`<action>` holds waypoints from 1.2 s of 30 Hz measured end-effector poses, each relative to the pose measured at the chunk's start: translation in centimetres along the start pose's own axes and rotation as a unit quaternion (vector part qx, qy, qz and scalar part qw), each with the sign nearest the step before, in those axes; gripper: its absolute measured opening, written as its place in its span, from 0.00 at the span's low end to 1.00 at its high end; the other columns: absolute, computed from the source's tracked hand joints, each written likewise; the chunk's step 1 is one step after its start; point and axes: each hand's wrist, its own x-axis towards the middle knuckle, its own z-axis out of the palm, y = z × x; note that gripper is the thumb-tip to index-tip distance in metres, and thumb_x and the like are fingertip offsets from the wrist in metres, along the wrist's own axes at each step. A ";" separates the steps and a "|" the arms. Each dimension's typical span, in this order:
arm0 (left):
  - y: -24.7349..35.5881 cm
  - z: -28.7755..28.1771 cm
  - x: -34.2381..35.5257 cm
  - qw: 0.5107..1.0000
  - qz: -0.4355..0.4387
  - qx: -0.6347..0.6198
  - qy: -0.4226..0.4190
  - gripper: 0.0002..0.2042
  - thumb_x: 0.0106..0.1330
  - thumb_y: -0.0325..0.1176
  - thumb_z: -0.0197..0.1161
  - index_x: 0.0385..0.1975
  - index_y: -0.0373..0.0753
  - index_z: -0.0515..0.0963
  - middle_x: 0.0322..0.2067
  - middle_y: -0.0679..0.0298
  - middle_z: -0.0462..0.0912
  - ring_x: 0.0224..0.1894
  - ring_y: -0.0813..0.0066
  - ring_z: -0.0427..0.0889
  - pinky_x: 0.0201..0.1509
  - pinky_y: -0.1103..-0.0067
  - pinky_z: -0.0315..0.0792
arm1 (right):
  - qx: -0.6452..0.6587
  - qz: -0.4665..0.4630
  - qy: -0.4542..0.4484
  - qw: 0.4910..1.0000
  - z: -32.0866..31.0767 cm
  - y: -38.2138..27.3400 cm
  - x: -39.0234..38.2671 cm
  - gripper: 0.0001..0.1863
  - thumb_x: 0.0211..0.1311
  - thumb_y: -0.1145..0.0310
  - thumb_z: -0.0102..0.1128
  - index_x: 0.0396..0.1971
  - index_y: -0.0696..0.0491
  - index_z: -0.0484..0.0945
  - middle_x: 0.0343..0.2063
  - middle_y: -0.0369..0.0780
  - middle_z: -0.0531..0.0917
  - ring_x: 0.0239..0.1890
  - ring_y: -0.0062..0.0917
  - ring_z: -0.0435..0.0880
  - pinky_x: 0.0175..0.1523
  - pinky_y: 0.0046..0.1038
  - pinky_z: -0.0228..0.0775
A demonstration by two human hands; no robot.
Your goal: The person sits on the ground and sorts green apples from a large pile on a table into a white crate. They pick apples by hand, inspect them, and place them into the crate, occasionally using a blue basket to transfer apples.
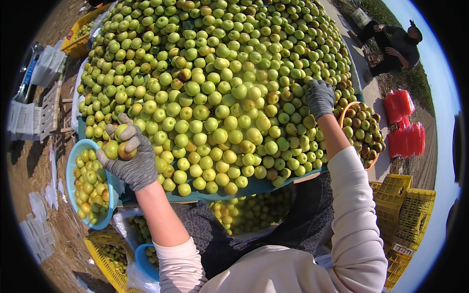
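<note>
A broad heap of green jujubes (215,97), some with brown patches, covers the table before me. My left hand (134,161), in a grey glove, is closed around several jujubes (111,150) at the heap's left edge. It is beside a light blue basket (72,166) holding yellowish-green jujubes. My right hand (321,97), gloved alike, reaches to the right side of the heap. Its fingers curl down onto the fruit, and whatever they hold is hidden. Close to that wrist stands an orange-rimmed basket (343,111) of browner jujubes.
Below the table edge lie more jujubes (254,210) by my lap. A blue tub (141,261) and a yellow crate (105,273) stand lower left. Stacked yellow crates (413,215) and red net bags (408,139) are at right. A person (398,46) sits at far right.
</note>
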 end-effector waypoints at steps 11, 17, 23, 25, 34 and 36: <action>0.4 -1.3 -2.6 0.997 -0.015 -0.028 0.065 0.23 0.57 0.49 0.62 0.45 0.38 0.75 0.58 0.44 0.66 0.41 0.61 0.75 0.30 0.79 0.77 | 0.005 -0.024 -0.269 0.963 -2.1 -4.0 1.8 0.26 0.61 0.53 0.56 0.57 0.46 0.67 0.52 0.49 0.73 0.53 0.42 0.76 0.53 0.41 0.72; 9.0 0.2 -8.6 0.791 0.244 0.555 0.075 0.19 0.61 0.48 0.63 0.44 0.41 0.76 0.52 0.55 0.71 0.39 0.69 0.77 0.30 0.76 0.77 | 0.177 -0.029 -0.049 0.983 -0.9 -2.9 -2.7 0.28 0.56 0.65 0.60 0.58 0.48 0.67 0.54 0.49 0.71 0.52 0.44 0.75 0.55 0.40 0.70; 20.5 3.7 -8.9 0.173 0.257 0.925 0.221 0.18 0.56 0.40 0.68 0.43 0.40 0.77 0.56 0.56 0.66 0.57 0.57 0.70 0.63 0.68 0.65 | 0.326 -0.073 0.060 0.941 -2.8 0.2 -14.4 0.25 0.52 0.78 0.57 0.53 0.51 0.71 0.51 0.46 0.72 0.54 0.39 0.72 0.57 0.34 0.68; 21.0 3.8 -8.8 0.138 0.211 0.939 0.235 0.18 0.55 0.40 0.68 0.44 0.41 0.78 0.57 0.56 0.65 0.58 0.57 0.69 0.62 0.69 0.66 | 0.297 -0.057 0.103 0.948 -3.4 1.5 -16.9 0.24 0.51 0.80 0.54 0.52 0.54 0.72 0.50 0.46 0.72 0.54 0.38 0.71 0.59 0.33 0.66; 17.3 1.3 -10.4 -0.070 0.095 0.959 0.257 0.38 0.57 0.59 0.60 0.67 0.52 0.58 0.68 0.56 0.54 0.69 0.51 0.53 0.71 0.59 0.48 | 0.417 0.019 0.092 0.904 -4.6 4.3 -22.8 0.25 0.49 0.81 0.56 0.51 0.53 0.73 0.50 0.43 0.71 0.48 0.35 0.74 0.53 0.31 0.69; 15.4 1.7 -11.6 -0.047 0.234 0.960 0.148 0.34 0.56 0.51 0.64 0.63 0.46 0.64 0.65 0.52 0.57 0.66 0.50 0.56 0.69 0.58 0.50 | 0.432 -0.003 0.075 0.899 -4.5 3.3 -24.0 0.23 0.51 0.80 0.57 0.50 0.53 0.73 0.47 0.43 0.72 0.42 0.34 0.75 0.50 0.30 0.70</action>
